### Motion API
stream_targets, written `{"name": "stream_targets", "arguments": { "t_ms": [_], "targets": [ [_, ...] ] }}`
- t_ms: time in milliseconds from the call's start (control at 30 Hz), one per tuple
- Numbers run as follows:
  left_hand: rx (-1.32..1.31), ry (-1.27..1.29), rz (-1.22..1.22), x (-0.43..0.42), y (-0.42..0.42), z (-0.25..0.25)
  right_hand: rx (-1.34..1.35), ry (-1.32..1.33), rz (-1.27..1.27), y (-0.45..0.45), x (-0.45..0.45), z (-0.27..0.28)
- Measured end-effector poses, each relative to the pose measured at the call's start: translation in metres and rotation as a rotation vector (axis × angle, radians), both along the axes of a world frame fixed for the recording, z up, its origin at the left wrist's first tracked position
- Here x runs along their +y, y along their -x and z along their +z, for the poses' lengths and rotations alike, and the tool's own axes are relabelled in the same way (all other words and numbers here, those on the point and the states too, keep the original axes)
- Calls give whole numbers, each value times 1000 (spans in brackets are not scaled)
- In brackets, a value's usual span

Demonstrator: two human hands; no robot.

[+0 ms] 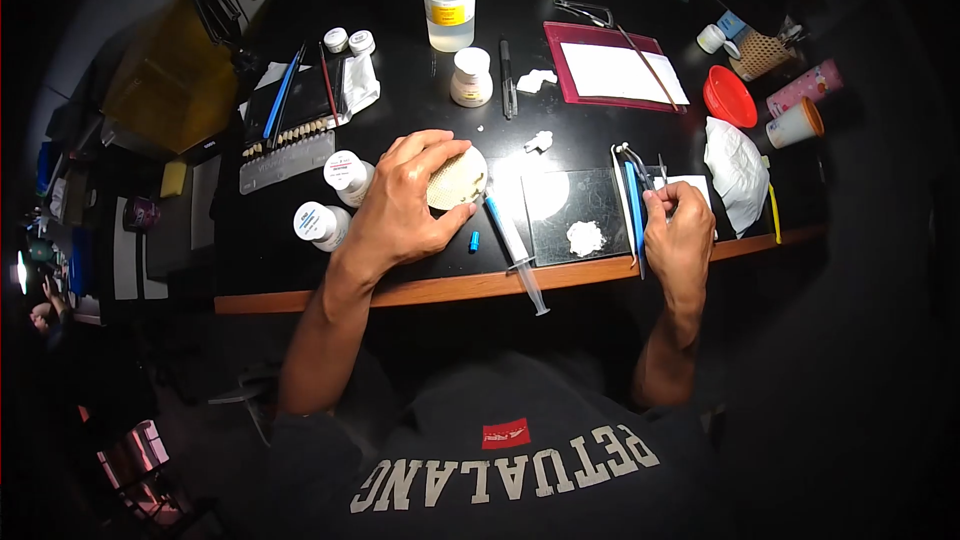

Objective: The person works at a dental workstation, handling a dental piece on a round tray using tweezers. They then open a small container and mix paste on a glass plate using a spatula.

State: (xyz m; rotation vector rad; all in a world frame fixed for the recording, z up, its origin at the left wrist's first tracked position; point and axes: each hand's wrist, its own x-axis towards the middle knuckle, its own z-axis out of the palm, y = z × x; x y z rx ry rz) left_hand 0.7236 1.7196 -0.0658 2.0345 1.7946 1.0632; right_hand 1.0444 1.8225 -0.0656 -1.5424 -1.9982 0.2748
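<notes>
My left hand is closed around the rim of a round, cream honeycomb firing tray, with small darker spots near its right edge. My right hand pinches a slim metal tool whose kind is partly hidden by the fingers. Just left of those fingers lie blue-handled instruments. A glass slab bears a white powdery heap. Between the hands, a syringe reaches over the table's front edge, and a small blue cap lies beside it.
Two white bottles stand left of my left hand. Farther back are a large liquid bottle, a white jar, a black pen and a red-framed pad. At right are a red bowl and crumpled tissue.
</notes>
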Motion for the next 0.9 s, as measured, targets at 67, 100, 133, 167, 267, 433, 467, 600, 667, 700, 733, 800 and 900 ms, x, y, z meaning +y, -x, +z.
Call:
{"name": "stream_targets", "arguments": {
  "t_ms": [67,100,133,167,267,433,467,600,667,700,733,800,900],
  "targets": [
    [-4,-18,1,1,1,0,54,-49,9,0,-1,-4],
    [-34,-27,-23,1,2,1,107,-47,25,2,-3,0],
    [-63,-36,-46,2,3,3,161,-46,42,6,-6,7],
    [-92,-44,-71,2,3,5,234,-25,77,10,-11,16],
    [-277,42,-212,1,4,15,479,194,312,22,-26,31],
    [-608,168,-375,-1,9,12,940,777,657,65,-61,34],
    [-655,173,-382,-2,9,13,900,707,653,72,-64,28],
    [-737,192,-381,-4,7,20,787,606,630,85,-71,22],
    [-699,173,-398,-3,9,18,760,580,631,88,-72,20],
    [-684,168,-405,-3,9,18,751,580,629,89,-73,21],
    [-691,174,-404,-3,9,18,740,579,626,90,-73,22],
    [-705,185,-400,-3,9,19,719,575,626,89,-73,23],
    [-717,194,-388,-4,9,20,728,593,621,89,-73,22]
  ]
}}
